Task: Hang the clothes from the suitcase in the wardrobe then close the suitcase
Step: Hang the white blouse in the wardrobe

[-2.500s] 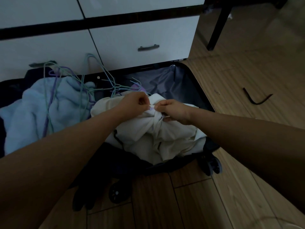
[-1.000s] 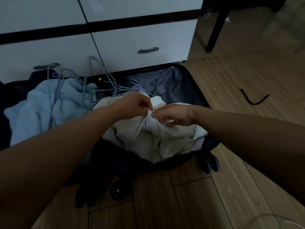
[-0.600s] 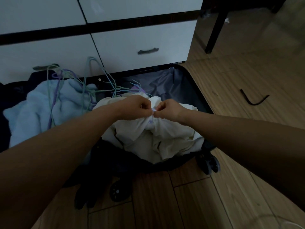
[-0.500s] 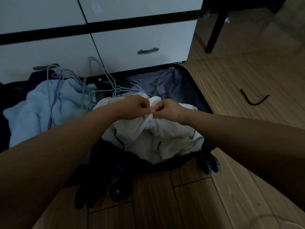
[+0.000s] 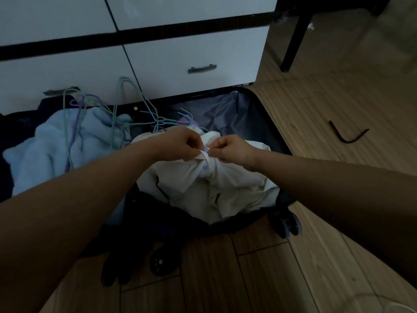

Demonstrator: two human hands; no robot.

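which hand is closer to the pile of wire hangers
Left. The left hand sits beside the wire hangers, at their near edge; the right hand lies farther right, over the white garment.

You are looking down at a wood-plank floor (image 5: 316,256), its boards running away from you. An open dark suitcase (image 5: 255,114) lies flat on it, pushed up against the white drawer fronts (image 5: 194,64) of a cabinet that stands on the same floor. Two of the suitcase's wheels (image 5: 291,224) show at its near edge, one at the right corner and one further left. To your right, well apart from the suitcase, a small bent black strip (image 5: 345,137) lies on the bare boards. Beyond it a dark furniture leg (image 5: 293,41) stands on the floor.
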